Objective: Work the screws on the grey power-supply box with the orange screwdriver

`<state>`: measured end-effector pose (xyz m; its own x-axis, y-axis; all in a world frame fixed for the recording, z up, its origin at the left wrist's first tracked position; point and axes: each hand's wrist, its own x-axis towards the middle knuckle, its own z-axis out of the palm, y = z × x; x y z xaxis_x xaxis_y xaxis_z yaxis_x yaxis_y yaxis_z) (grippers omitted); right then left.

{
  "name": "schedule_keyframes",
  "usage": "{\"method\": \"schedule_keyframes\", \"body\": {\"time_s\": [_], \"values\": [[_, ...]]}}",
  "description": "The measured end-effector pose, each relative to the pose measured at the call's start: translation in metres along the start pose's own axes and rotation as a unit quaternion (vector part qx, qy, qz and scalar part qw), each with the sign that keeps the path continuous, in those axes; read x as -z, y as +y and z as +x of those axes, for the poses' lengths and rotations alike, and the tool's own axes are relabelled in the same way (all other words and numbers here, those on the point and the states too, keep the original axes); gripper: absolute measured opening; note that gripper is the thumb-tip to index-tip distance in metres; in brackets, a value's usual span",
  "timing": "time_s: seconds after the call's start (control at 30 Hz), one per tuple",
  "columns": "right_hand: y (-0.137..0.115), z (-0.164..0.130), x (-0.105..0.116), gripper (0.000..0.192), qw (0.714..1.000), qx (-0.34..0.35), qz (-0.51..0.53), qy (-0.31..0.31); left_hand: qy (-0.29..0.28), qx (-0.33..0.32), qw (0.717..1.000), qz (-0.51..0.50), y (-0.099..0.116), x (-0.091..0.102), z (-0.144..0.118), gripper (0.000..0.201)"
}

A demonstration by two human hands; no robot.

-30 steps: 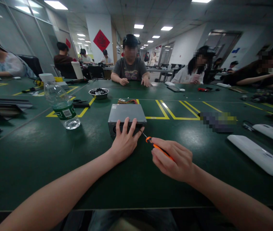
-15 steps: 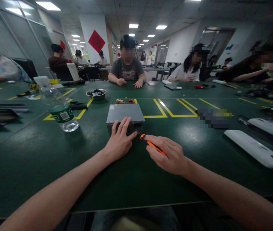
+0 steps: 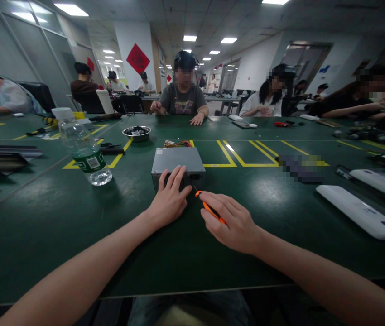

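We are pressing our left hand (image 3: pixel 169 199) flat against the near face of the grey metal power supply box (image 3: pixel 178 162), fingers spread over its front edge, seemingly to brace it so that it does not slide on the green tabletop (image 3: pixel 60 226). Our right hand (image 3: pixel 231 222) is closing around the orange-handled screwdriver (image 3: pixel 209 209), gripping it in a pinch with the thin shaft angling up toward the box's lower right corner, which suggests that the tip is meeting a screw there; the tip itself is too small and dark for us to make out, and our left fingers are covering most of the front panel. The box is sitting just ahead of both hands, at the near end of the yellow floor-style markings (image 3: pixel 233 156), with a bundle of coloured wires (image 3: pixel 178 143) poking out behind it, mostly hidden. To the left, well apart, a plastic water bottle (image 3: pixel 83 147) is standing upright, and beyond it a metal bowl (image 3: pixel 137 132) is holding dark small parts that we cannot identify. To the right, long white panels (image 3: pixel 362 212) are lying flat, partly cut off by the frame edge. Other people are sitting along the far side.
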<state>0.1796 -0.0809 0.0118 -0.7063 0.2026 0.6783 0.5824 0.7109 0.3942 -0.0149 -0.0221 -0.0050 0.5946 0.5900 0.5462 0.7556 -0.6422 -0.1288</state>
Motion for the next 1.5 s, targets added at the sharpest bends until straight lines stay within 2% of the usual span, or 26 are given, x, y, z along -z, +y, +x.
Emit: {"method": "schedule_keyframes", "body": {"time_s": [0.23, 0.47, 0.6, 0.7, 0.93, 1.1, 1.2, 1.37, 1.5], "values": [[-0.0096, 0.0042, 0.0046, 0.03, 0.998, 0.035, -0.026, -0.034, -0.005, 0.005, 1.0, 0.016, -0.0035, 0.0015, 0.0017, 0.023], [-0.0054, 0.0025, 0.003, 0.017, 1.0, 0.005, -0.022, -0.018, 0.023, 0.031, 0.999, 0.016, -0.0056, 0.0, 0.0025, 0.024], [-0.0077, 0.0022, 0.0016, 0.026, 0.999, 0.016, 0.021, -0.032, 0.013, 0.029, 0.999, 0.031, -0.0069, -0.0002, 0.0024, 0.022], [-0.0075, 0.0014, 0.0012, 0.032, 0.998, 0.041, 0.016, -0.039, 0.013, 0.027, 0.999, 0.032, -0.0071, 0.0015, 0.0024, 0.021], [-0.0029, 0.0026, 0.0038, 0.019, 1.0, 0.005, 0.002, -0.006, 0.026, 0.022, 0.999, 0.018, -0.0059, 0.0016, 0.0018, 0.021], [-0.0055, 0.0039, 0.0047, 0.025, 0.999, 0.016, 0.031, -0.024, 0.026, 0.027, 0.999, 0.021, -0.0051, 0.002, 0.0023, 0.02], [-0.0048, 0.0023, 0.0051, 0.031, 0.999, 0.032, 0.01, -0.028, 0.025, 0.025, 0.999, 0.016, -0.0051, 0.0035, 0.0024, 0.021], [-0.0002, 0.0024, 0.0093, 0.022, 1.0, -0.003, -0.015, -0.011, 0.03, 0.03, 0.999, 0.0, -0.0048, 0.0044, 0.0023, 0.021], [-0.0021, 0.0048, 0.0093, 0.023, 1.0, -0.013, 0.009, -0.018, 0.028, 0.029, 0.999, 0.01, -0.0044, 0.0034, 0.0026, 0.021]]}}
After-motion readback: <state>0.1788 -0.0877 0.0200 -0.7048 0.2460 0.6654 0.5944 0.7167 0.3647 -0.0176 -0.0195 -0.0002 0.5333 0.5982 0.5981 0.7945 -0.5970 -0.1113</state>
